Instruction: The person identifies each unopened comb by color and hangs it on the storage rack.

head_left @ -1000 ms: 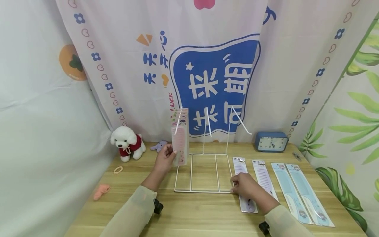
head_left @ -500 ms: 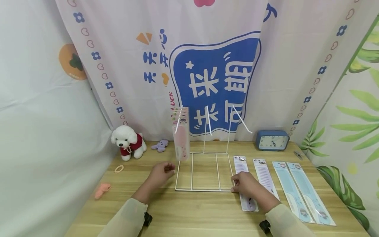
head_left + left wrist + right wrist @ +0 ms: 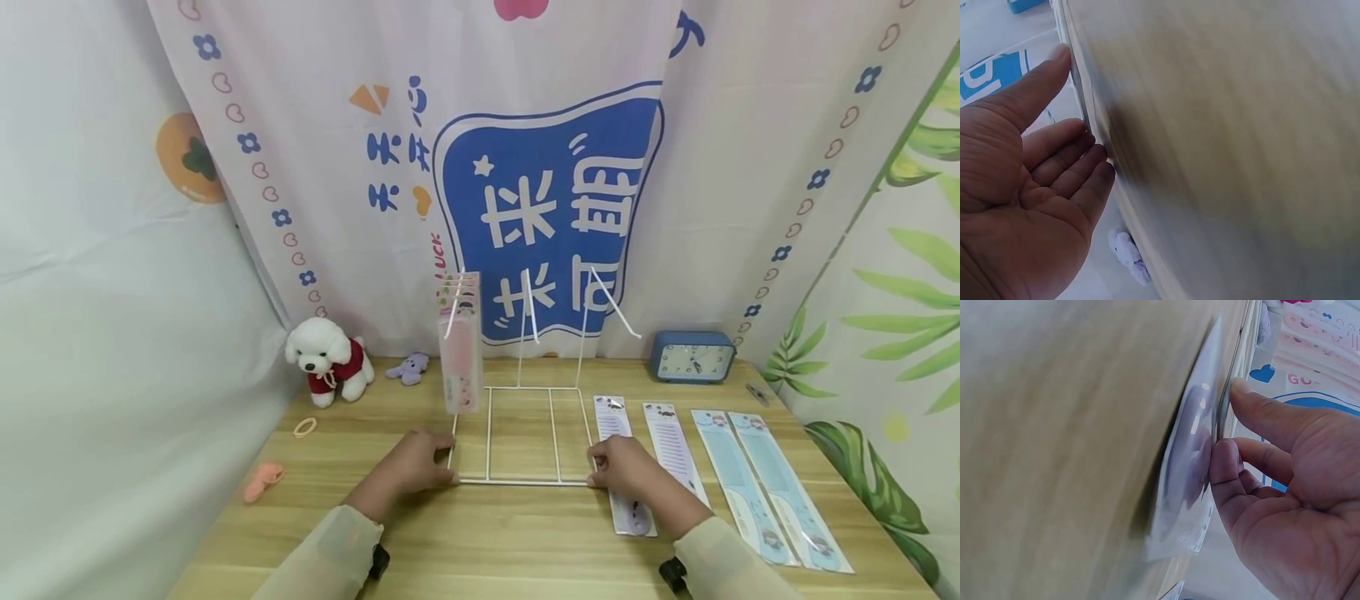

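I see both hands at the white wire rack (image 3: 521,433), which stands mid-desk (image 3: 495,542) toward the back edge. The left hand (image 3: 417,463) rests at the rack base's front-left corner, fingers relaxed and loosely extended against the wire, gripping nothing. The right hand (image 3: 624,469) touches the front-right corner, its fingers likewise uncurled, lying over a purple comb packet (image 3: 624,467). Pink comb packets (image 3: 459,346) hang from the rack's left hook. Blue comb packets (image 3: 765,487) lie nearer the desk's right edge.
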### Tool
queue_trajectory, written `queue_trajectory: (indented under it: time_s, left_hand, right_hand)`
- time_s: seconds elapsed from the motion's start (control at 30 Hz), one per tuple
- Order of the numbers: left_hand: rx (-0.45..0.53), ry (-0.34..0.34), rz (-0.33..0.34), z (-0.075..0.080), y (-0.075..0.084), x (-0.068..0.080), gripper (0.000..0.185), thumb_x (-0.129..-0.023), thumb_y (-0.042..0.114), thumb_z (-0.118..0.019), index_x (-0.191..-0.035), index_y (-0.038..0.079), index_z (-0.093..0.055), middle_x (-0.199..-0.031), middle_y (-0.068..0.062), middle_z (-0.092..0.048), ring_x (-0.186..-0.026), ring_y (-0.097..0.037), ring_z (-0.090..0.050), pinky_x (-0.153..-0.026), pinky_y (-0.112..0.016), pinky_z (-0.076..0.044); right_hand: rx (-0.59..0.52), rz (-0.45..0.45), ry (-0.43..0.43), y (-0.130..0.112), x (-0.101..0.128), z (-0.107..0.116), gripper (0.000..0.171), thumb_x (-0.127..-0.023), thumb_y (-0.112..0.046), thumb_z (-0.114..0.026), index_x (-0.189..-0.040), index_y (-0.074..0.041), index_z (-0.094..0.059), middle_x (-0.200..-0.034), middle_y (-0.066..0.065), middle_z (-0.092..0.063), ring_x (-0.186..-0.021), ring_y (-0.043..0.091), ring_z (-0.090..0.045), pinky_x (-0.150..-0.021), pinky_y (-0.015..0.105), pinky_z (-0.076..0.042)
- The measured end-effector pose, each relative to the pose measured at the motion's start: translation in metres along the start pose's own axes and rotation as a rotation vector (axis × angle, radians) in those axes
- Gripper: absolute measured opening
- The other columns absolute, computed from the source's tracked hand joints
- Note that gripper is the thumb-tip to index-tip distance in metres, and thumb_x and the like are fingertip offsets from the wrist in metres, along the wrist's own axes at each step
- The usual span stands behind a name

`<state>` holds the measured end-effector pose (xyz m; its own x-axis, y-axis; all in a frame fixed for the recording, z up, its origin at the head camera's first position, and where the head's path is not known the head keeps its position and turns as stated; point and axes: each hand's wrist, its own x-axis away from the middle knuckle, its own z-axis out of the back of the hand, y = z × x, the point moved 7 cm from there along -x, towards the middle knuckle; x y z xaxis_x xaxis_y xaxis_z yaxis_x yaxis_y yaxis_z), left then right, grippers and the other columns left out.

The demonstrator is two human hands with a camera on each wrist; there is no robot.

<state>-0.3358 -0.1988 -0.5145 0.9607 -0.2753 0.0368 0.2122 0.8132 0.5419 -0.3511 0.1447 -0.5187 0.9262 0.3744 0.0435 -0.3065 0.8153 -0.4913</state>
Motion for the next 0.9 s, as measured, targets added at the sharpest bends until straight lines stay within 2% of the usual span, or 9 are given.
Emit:
queue_trajectory:
  time_s: [0.17, 0.33, 0.57, 0.73, 0.8, 0.83, 0.9]
  left_hand:
    - [-0.068, -0.003, -0.013, -0.001, 0.002, -0.001, 0.069, -0.085, 0.027, -0.096, -0.142, -0.003, -0.069, -0.146, -0.022, -0.069, -0.141, -0.043, -0.061, -0.122, -0.057, -0.047]
    - [-0.117, 0.003, -0.040, -0.002, 0.004, -0.002, 0.063, -0.085, 0.028, -0.096, -0.136, -0.001, -0.073, -0.136, -0.021, -0.073, -0.130, -0.041, -0.067, -0.115, -0.057, -0.053]
    - [-0.129, -0.009, -0.019, -0.007, 0.001, -0.002, 0.059, -0.085, 0.028, -0.096, -0.134, 0.002, -0.074, -0.132, -0.019, -0.075, -0.125, -0.036, -0.068, -0.113, -0.057, -0.054]
    - [-0.146, -0.004, -0.024, -0.006, 0.003, -0.002, 0.050, -0.084, 0.027, -0.097, -0.124, 0.005, -0.077, -0.118, -0.012, -0.076, -0.109, -0.028, -0.067, -0.104, -0.054, -0.058]
    - [-0.155, 0.000, -0.024, -0.005, 0.004, -0.002, 0.050, -0.083, 0.027, -0.097, -0.124, 0.004, -0.078, -0.118, -0.013, -0.077, -0.109, -0.028, -0.068, -0.103, -0.054, -0.058]
    - [-0.158, 0.002, -0.025, -0.004, 0.005, -0.002, 0.052, -0.083, 0.027, -0.097, -0.126, 0.003, -0.078, -0.121, -0.014, -0.077, -0.112, -0.030, -0.069, -0.105, -0.054, -0.058]
    - [-0.155, 0.000, -0.022, -0.004, 0.005, -0.002, 0.055, -0.084, 0.026, -0.097, -0.129, 0.002, -0.077, -0.128, -0.017, -0.077, -0.119, -0.035, -0.070, -0.109, -0.056, -0.056]
  right_hand:
    - [0.005, -0.003, -0.010, -0.002, 0.001, 0.002, 0.048, -0.090, -0.015, -0.090, -0.069, -0.016, -0.047, -0.068, -0.003, -0.041, -0.065, 0.014, -0.047, -0.060, 0.024, -0.033]
    - [-0.004, -0.011, -0.013, -0.004, 0.002, 0.003, 0.047, -0.091, -0.015, -0.089, -0.070, -0.016, -0.047, -0.068, -0.003, -0.041, -0.066, 0.014, -0.048, -0.060, 0.025, -0.033]
    - [-0.017, -0.031, -0.013, 0.000, 0.002, -0.001, 0.048, -0.091, -0.015, -0.090, -0.069, -0.016, -0.047, -0.068, -0.003, -0.042, -0.065, 0.014, -0.048, -0.059, 0.025, -0.034]
    - [-0.027, -0.007, 0.007, -0.003, 0.004, 0.000, 0.047, -0.092, -0.013, -0.088, -0.070, -0.014, -0.046, -0.068, -0.002, -0.040, -0.064, 0.014, -0.046, -0.058, 0.025, -0.033]
    - [-0.039, -0.003, 0.015, -0.003, 0.005, 0.003, 0.043, -0.093, -0.013, -0.087, -0.072, -0.008, -0.049, -0.068, -0.002, -0.040, -0.064, 0.014, -0.045, -0.058, 0.025, -0.033]
    - [-0.053, -0.009, 0.025, -0.003, 0.006, 0.005, 0.034, -0.094, -0.013, -0.086, -0.076, -0.004, -0.058, -0.070, -0.003, -0.043, -0.066, 0.013, -0.047, -0.060, 0.026, -0.035]
    - [-0.082, -0.026, 0.053, 0.000, 0.008, 0.012, 0.020, -0.095, -0.014, -0.085, -0.095, 0.002, -0.072, -0.077, -0.003, -0.055, -0.073, 0.013, -0.054, -0.064, 0.028, -0.045]
